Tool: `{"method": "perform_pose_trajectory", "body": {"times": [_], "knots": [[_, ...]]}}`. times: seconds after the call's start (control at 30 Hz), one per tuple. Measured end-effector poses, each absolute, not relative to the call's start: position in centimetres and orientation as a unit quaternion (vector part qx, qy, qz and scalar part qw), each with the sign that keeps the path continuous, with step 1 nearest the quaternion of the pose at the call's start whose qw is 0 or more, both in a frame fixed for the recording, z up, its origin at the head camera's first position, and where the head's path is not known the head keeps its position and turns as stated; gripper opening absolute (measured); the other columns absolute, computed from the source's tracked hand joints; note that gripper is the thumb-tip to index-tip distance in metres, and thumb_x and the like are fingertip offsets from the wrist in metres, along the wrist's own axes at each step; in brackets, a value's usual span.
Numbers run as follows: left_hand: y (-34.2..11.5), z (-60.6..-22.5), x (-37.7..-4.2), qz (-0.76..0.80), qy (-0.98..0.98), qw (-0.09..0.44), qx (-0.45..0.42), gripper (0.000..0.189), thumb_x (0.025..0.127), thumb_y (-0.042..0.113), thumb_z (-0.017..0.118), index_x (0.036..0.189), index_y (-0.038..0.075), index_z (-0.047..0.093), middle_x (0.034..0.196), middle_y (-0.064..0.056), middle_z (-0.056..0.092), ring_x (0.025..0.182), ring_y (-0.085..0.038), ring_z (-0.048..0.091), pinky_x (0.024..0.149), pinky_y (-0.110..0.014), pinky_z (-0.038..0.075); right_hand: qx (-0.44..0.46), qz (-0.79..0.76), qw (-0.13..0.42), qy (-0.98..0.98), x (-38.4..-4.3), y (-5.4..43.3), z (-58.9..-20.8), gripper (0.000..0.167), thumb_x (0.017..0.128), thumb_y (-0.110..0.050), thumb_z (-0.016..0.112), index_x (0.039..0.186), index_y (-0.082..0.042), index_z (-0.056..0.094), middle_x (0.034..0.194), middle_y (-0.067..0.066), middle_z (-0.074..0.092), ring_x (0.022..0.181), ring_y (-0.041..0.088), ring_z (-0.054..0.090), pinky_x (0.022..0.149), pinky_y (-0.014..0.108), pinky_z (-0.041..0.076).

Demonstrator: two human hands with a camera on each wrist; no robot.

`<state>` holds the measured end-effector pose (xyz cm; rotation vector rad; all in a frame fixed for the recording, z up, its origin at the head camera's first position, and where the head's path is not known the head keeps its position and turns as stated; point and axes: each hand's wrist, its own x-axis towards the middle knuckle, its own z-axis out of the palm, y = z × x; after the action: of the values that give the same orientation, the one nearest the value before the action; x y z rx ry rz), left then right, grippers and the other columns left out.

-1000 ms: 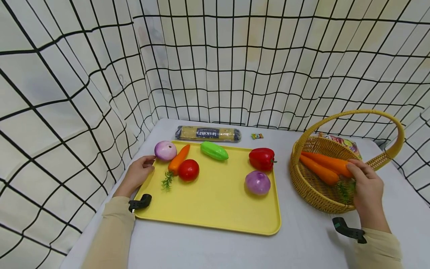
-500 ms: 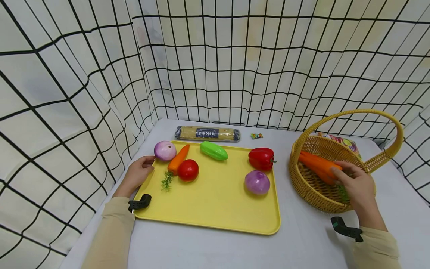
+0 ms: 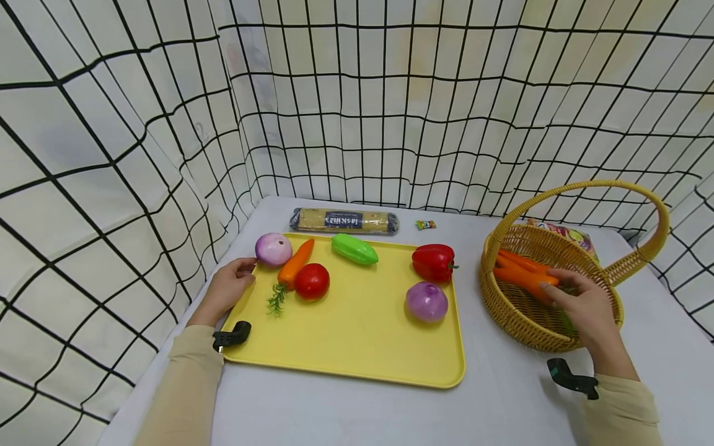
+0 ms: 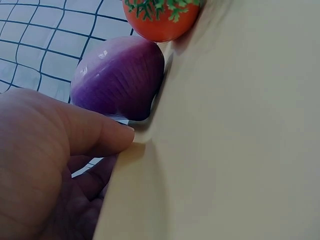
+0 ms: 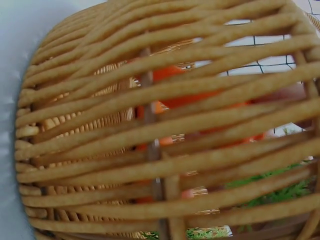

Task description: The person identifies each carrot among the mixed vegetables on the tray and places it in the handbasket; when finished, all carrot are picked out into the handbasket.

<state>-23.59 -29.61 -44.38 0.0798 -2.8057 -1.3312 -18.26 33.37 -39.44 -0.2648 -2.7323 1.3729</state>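
Observation:
At the left in the head view, my left hand pinches the edge of a yellow tray, thumb on top of the rim and fingers underneath. Just beyond the thumb is a purple onion. My right hand reaches inside a wicker basket and holds an orange carrot near its leafy end. More carrot orange shows behind it. In the right wrist view, the basket's weave covers most of the carrots and the hand.
The tray carries a carrot, tomato, green cucumber-like vegetable, red bell pepper and second onion. Behind lie a pasta pack and a small packet. The basket handle arches high; black netting surrounds the table.
My right hand has moved left and down into the basket with the carrot, whose tip now lies among the other carrots. The left hand stays on the tray's edge.

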Motion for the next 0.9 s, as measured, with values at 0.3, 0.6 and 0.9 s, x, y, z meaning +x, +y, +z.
{"method": "perform_pose_trajectory", "body": {"times": [0.3,0.6,0.9], "knots": [[-29.51,-44.36,-23.57,-0.43,-0.902,0.017,0.026,0.045,0.097,0.006,0.049,0.141,-0.004,0.046,0.136,-0.028,0.051,0.119,-0.039,0.052,0.097,-0.046,0.043,-0.059,0.398,-0.006,-0.916,-18.24,33.29,-39.44,0.07,0.094,-0.051,0.058,0.143,-0.004,0.045,0.141,0.029,0.041,0.12,0.044,0.039,0.08,0.037,0.039],[-29.52,-44.35,-23.63,-0.431,-0.902,0.016,0.029,0.045,0.097,0.007,0.049,0.14,-0.003,0.046,0.136,-0.027,0.051,0.119,-0.038,0.052,0.098,-0.047,0.042,-0.086,0.39,0.003,-0.917,-18.41,33.19,-39.47,0.065,0.095,-0.046,0.059,0.14,0.001,0.048,0.137,0.029,0.048,0.122,0.044,0.041,0.08,0.035,0.041],[-29.59,-44.34,-23.57,-0.435,-0.9,0.017,0.026,0.044,0.097,0.006,0.049,0.14,-0.004,0.046,0.136,-0.028,0.051,0.12,-0.039,0.052,0.099,-0.047,0.042,-0.106,0.425,0.04,-0.898,-18.16,32.76,-39.27,0.062,0.098,-0.049,0.052,0.139,-0.003,0.05,0.134,0.02,0.051,0.111,0.028,0.051,0.074,0.02,0.048]]}}
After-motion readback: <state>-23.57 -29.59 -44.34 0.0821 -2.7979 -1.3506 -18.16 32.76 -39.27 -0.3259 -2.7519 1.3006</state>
